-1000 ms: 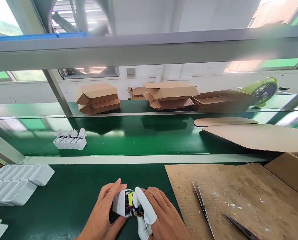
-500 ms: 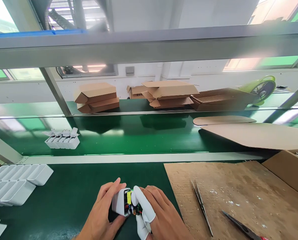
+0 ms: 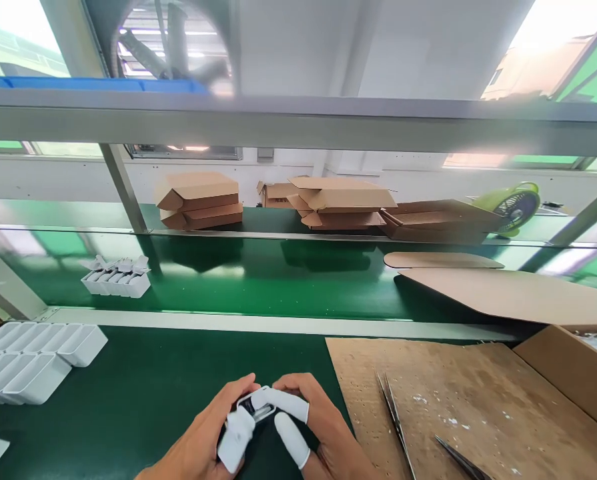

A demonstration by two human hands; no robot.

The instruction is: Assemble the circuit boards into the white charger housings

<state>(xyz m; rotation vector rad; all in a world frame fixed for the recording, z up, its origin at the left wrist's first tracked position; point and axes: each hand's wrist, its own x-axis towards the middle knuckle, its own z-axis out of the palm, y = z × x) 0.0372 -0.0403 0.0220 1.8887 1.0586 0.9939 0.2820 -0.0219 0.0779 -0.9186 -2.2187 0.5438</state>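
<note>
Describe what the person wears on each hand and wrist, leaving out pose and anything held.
The right hand wears smooth white cots over two fingers, rounded at the tips; the rest is uncovered. The left hand shows no full glove. No ring, watch or sleeve shows on either hand; the wrists run out of the picture's lower edge.

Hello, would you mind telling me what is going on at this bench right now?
A person holds a small white case in both hands, low over the green mat. The left hand grips it from the left and the right hand from the right, with white finger cots on some fingertips. Tweezers lie on the brown board to the right. White trays sit at the left, and a small tray is on the belt behind.
</note>
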